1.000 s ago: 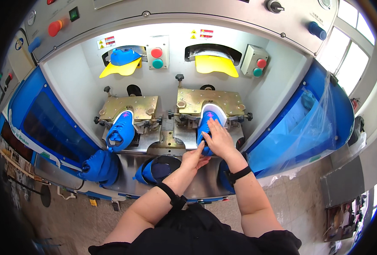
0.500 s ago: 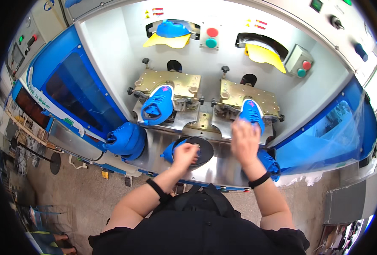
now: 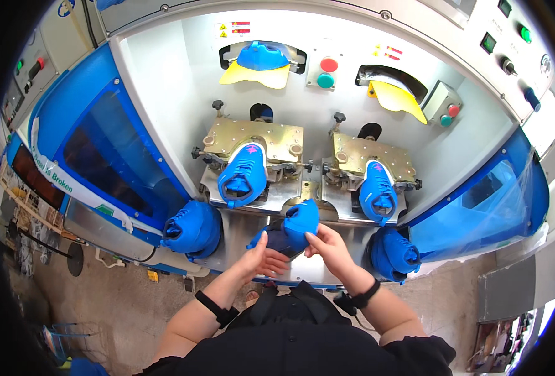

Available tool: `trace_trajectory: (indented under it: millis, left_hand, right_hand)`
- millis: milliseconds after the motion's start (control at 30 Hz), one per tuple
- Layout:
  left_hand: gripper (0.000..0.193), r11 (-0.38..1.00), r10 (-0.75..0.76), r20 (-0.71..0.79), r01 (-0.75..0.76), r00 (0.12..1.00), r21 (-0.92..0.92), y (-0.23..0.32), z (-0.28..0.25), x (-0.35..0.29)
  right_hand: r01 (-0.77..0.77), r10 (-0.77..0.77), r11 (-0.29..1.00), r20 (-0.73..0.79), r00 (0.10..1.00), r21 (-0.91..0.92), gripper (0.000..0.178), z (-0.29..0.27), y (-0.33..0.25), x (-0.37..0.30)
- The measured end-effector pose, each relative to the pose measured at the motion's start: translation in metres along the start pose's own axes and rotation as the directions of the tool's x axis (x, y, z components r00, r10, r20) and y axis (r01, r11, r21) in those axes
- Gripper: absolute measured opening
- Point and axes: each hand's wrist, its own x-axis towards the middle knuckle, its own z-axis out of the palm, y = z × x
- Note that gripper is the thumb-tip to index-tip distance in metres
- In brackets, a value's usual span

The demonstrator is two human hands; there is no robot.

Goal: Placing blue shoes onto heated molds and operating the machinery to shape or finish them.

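A blue shoe upper (image 3: pixel 302 220) with a dark underside is tilted over the metal ledge in front of me. My right hand (image 3: pixel 332 249) pinches its blue edge between thumb and fingers. Beside its dark part is my left hand (image 3: pixel 262 260), thumb up and fingers stretched out; whether they touch it I cannot tell. Beyond, one blue shoe upper (image 3: pixel 242 178) with a pink mark sits toe-first at the left brass-coloured clamp plate (image 3: pixel 259 135). A second blue shoe upper (image 3: pixel 378 193) sits likewise at the right clamp plate (image 3: pixel 374 153).
Blue uppers (image 3: pixel 193 227) stand bunched at the ledge's left end, and more blue uppers (image 3: pixel 395 254) at its right end. Yellow-brimmed pads (image 3: pixel 255 74) protrude from slots above. Red and green push buttons (image 3: pixel 326 80) are on the back wall. Blue framed doors (image 3: pixel 111 144) flank the opening.
My right hand has left the right clamp's upper and moved left to grip the upper on the ledge. That upper is now lifted and tilted. My left hand has opened from a closed pose.
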Motion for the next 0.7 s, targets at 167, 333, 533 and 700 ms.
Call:
trace_trajectory:
  millis: [167, 333, 533, 700]
  left_hand:
    - [0.06, 0.841, 0.356, 0.262, -0.186, 0.897, -0.508, 0.026, 0.058, 0.015]
    - [0.039, 0.763, 0.52, 0.16, -0.373, 0.839, -0.528, 0.08, 0.096, 0.013]
    - [0.047, 0.805, 0.53, 0.234, -0.397, 0.815, -0.44, 0.086, 0.143, 0.019]
    - [0.045, 0.831, 0.548, 0.259, -0.483, 0.796, -0.276, 0.083, 0.131, 0.017]
  right_hand:
    - [0.028, -0.096, 0.945, 0.193, 0.977, 0.324, 0.041, -0.013, -0.027, -0.052]
    - [0.559, -0.791, 0.46, -0.031, 0.612, -0.69, 0.066, -0.019, -0.049, -0.081]
    - [0.463, -0.805, 0.027, 0.255, 0.535, -0.886, 0.037, -0.045, -0.09, -0.079]
    - [0.391, -0.922, 0.047, 0.11, 0.371, -0.919, 0.027, -0.068, -0.194, -0.049]
